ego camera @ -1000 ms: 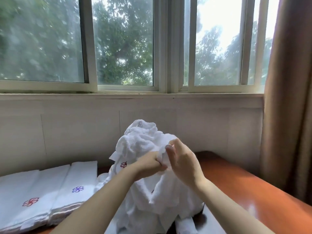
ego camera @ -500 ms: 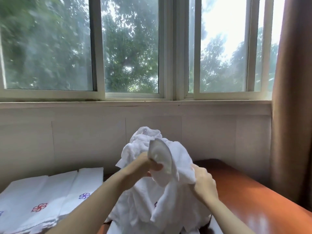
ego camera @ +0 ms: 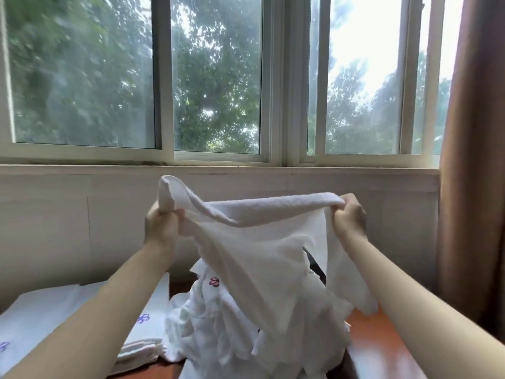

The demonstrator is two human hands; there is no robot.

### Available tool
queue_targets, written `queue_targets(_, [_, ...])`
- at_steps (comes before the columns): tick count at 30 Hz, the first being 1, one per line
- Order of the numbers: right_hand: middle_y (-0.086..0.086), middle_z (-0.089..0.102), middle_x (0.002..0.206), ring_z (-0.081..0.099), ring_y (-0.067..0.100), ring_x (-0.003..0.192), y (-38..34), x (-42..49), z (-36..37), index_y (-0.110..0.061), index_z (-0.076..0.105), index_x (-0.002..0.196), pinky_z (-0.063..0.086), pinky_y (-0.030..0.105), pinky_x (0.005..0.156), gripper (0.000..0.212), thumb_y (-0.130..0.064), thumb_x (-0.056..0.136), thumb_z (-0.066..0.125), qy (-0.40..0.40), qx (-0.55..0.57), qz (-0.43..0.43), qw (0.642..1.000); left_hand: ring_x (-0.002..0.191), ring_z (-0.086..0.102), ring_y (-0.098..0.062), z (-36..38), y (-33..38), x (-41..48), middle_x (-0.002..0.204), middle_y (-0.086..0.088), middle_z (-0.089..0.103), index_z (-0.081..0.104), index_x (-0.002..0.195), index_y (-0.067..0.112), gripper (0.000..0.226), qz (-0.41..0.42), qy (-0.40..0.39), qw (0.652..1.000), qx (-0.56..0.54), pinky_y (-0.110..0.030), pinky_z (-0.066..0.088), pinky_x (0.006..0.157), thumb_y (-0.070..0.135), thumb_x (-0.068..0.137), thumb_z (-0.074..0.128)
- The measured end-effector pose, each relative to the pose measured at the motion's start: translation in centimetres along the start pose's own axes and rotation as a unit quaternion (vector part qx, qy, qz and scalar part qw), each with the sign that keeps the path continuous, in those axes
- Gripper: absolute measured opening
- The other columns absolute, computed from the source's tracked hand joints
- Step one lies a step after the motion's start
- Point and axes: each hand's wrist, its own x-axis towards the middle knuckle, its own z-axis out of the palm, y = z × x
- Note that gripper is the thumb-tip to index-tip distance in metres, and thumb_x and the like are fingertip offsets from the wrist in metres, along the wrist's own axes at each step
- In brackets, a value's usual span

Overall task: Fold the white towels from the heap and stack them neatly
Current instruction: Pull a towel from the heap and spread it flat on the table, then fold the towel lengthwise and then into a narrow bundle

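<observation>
Head view. Landmark: heap [ego camera: 232, 324] of crumpled white towels, low centre on the table [ego camera: 382, 348]. One towel [ego camera: 259, 242] is held in the air directly above the heap, top edge stretched roughly level, with a slight sag toward its left end. Left hand [ego camera: 161, 225], above and left of the heap: fingers curled into a fist round the towel's left corner, and a loop of cloth stands up above the knuckles. Right hand [ego camera: 351, 218], above and right of the heap: fingers and thumb bunched on the right corner, gripping it. Hands are well apart. The towel's body hangs in uneven folds; its lower edge overlaps the heap in this view, and contact cannot be told. A red flower emblem [ego camera: 214, 282] shows on the heap's upper left face. Left of the heap, just beside it: folded towels [ego camera: 147, 332] lying flat in low stacks, partly hidden by the left forearm, a purple emblem [ego camera: 143, 318] on the nearest. Behind the heap: pale wall panel and window [ego camera: 218, 77]. Far right of the heap: brown curtain [ego camera: 475, 160].
</observation>
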Motion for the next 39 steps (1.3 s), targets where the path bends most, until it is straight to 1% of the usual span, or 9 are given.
queue_targets(6, [0.027,0.057,0.091,0.054,0.041,0.093,-7.2,-2.5,-1.0,0.010,0.055,0.092,0.036,0.036,0.076,0.013,0.002,0.084,0.062,0.052,-0.007,-0.311,0.949,0.059,0.042,-0.018,-5.2,3.7,1.9,0.066,0.003,0.048,0.052,0.069,0.021,0.020,0.016,0.144,0.989,-0.030,-0.023,0.037,0.052,0.014,0.086,0.059])
queue_targets(10, [0.022,0.055,0.094,0.051,0.038,0.092,-11.4,-5.7,-0.6,0.003,0.055,0.100,0.041,0.045,0.084,0.059,-0.036,0.066,0.083,0.027,-0.165,-0.431,0.886,0.078,0.048,-0.017,-10.4,8.2,3.4,0.092,0.002,0.055,0.056,0.085,0.020,0.007,0.040,0.251,0.967,0.019,-0.028,0.038,0.069,0.025,0.088,0.061])
queue_targets(13, [0.019,0.062,0.087,0.058,0.040,0.081,-13.8,-9.1,1.1,-0.002,0.055,0.099,0.048,0.044,0.073,0.054,-0.023,0.059,0.084,0.051,-0.203,-0.450,0.868,0.096,0.058,-0.019,-15.9,10.7,4.1,0.113,-0.005,0.064,0.064,0.112,0.008,0.039,0.060,0.305,0.946,0.097,-0.032,0.047,0.083,0.034,0.083,0.067])
queue_targets(18, [0.016,0.063,0.091,0.059,0.037,0.070,-15.0,-15.0,6.0,-0.015,0.040,0.111,0.036,0.030,0.058,0.038,-0.004,0.078,0.056,-0.188,-0.085,-0.353,0.913,0.104,0.061,-0.035,-24.1,12.0,2.3,0.111,-0.019,0.066,0.065,0.106,0.002,0.043,0.127,0.375,0.882,0.254,-0.032,0.044,0.077,0.037,0.080,0.066])
queue_targets(22, [0.004,0.047,0.087,0.052,0.031,0.072,-12.9,-19.9,11.1,-0.006,0.043,0.115,0.033,0.028,0.052,0.037,0.002,0.079,0.053,-0.251,-0.109,-0.352,0.895,0.101,0.058,-0.041,-30.9,9.3,1.2,0.108,-0.022,0.064,0.060,0.103,0.010,0.028,0.131,0.313,0.826,0.450,-0.039,0.044,0.080,0.031,0.085,0.063])
queue_targets(25, [0.012,0.046,0.120,0.056,0.036,0.102,-9.3,-24.9,15.2,-0.012,0.031,0.132,0.046,0.038,0.074,0.053,0.000,0.084,0.047,-0.371,-0.224,-0.258,0.864,0.129,0.038,-0.039,-35.3,4.0,-0.5,0.135,-0.025,0.044,0.037,0.136,0.006,0.058,-0.034,0.194,0.746,0.636,-0.041,0.031,0.103,0.025,0.088,0.063])
queue_targets(32, [0.012,0.048,0.136,0.049,0.032,0.118,0.3,-41.1,18.5,-0.014,0.043,0.129,0.041,0.035,0.089,0.047,-0.042,0.092,0.044,-0.546,-0.339,-0.185,0.744,0.138,0.025,-0.035,-36.8,-10.6,-8.9,0.152,-0.014,0.016,0.020,0.149,0.022,0.066,-0.248,-0.135,0.648,0.707,-0.043,0.029,0.111,0.042,0.093,0.049])
queue_targets(35, [0.010,0.047,0.129,0.046,0.034,0.111,1.7,-43.7,18.0,-0.017,0.040,0.127,0.037,0.039,0.084,0.041,-0.028,0.088,0.041,-0.510,-0.304,-0.176,0.785,0.131,0.035,-0.029,-35.2,-15.4,-12.0,0.145,-0.005,0.033,0.029,0.144,0.032,0.050,-0.237,-0.211,0.603,0.732,-0.043,0.031,0.105,0.034,0.094,0.035])
queue_targets(39, [0.005,0.061,0.098,0.056,0.026,0.095,3.4,-41.8,16.5,-0.016,0.049,0.111,0.043,0.037,0.069,0.038,-0.004,0.075,0.043,-0.477,-0.131,-0.113,0.861,0.123,0.043,-0.020,-35.0,-17.5,-12.8,0.135,0.004,0.046,0.042,0.134,0.034,0.041,-0.157,-0.105,0.620,0.761,-0.039,0.034,0.095,0.036,0.097,0.024])
